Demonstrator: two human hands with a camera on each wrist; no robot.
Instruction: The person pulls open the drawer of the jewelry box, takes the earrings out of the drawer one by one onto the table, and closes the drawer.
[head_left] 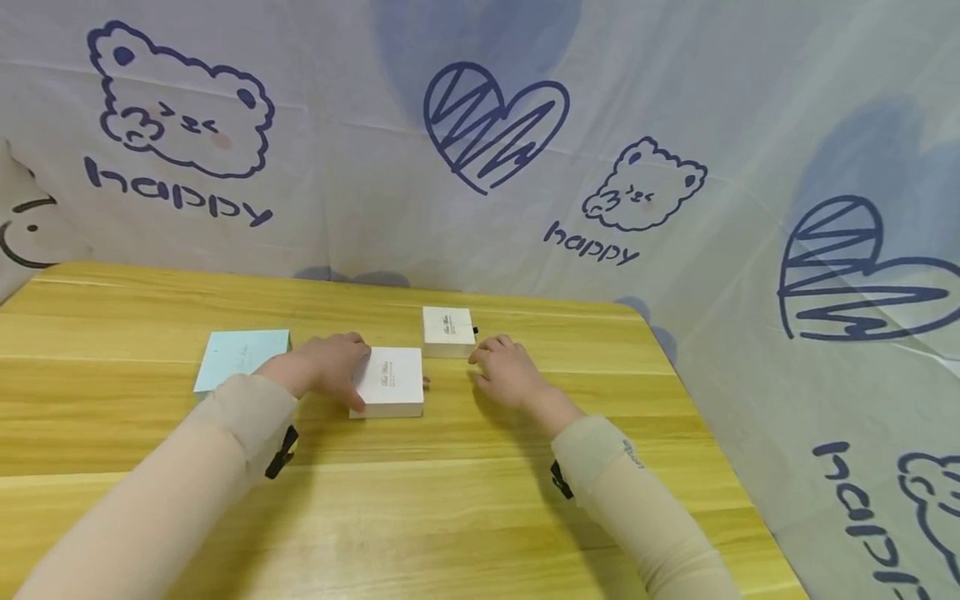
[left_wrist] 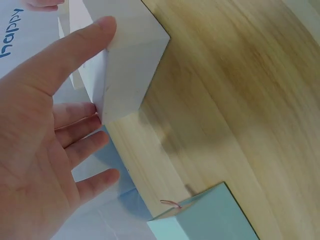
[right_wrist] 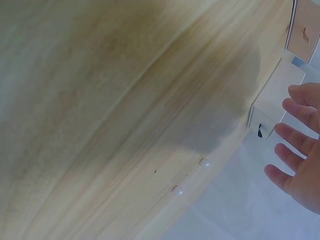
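The larger white box [head_left: 401, 375] lies flat on the surface [head_left: 390, 508], between the pale blue box [head_left: 240, 350] and the smaller white box [head_left: 442, 323]. I judge it light and stiff, like cardboard; smooth but not very slippery, and its corners could be dented. The left hand [head_left: 326, 365] holds its left end, thumb at the near corner and fingers at the far one; this looks a good place. The right hand [head_left: 512, 375] has loosely spread fingers, just beside the smaller box, gripping nothing. The larger box's pull tab [head_left: 427, 382] points right; its top looks almost square, so I cannot tell its long axis.
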